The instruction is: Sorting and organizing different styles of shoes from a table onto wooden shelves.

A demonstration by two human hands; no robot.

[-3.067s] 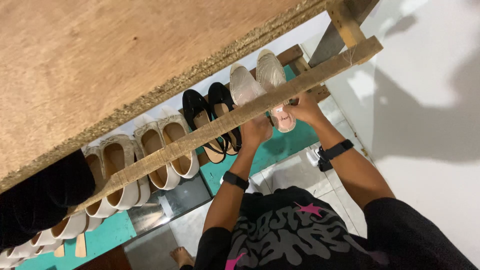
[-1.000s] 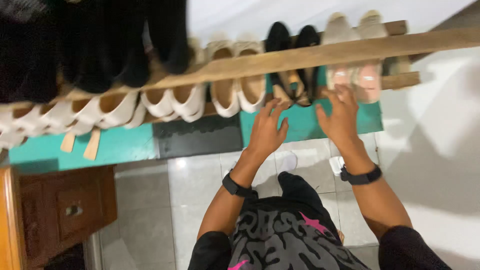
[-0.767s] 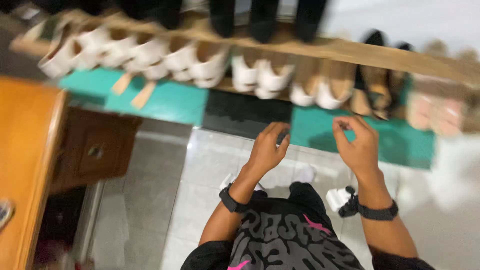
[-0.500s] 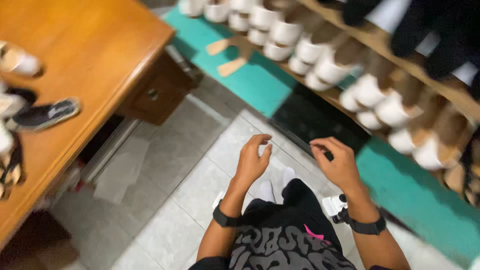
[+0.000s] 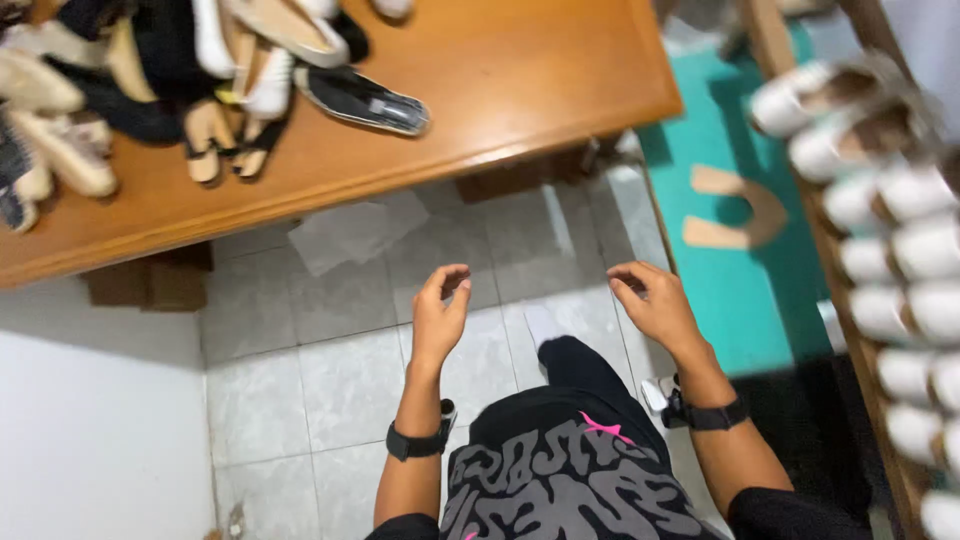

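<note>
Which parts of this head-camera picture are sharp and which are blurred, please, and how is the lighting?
Head view: the left hand, right hand and wooden table are fairly sharp; the white shoes on the rack at the right edge are smeared by motion blur; light is soft and even, with no hard shadows on the grey tiled floor.

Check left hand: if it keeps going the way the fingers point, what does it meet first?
Probably the near edge of the wooden table, below the black flat shoe. The left hand is empty, fingers curled, above tiled floor; depth is unclear, so it may pass under the edge.
</note>
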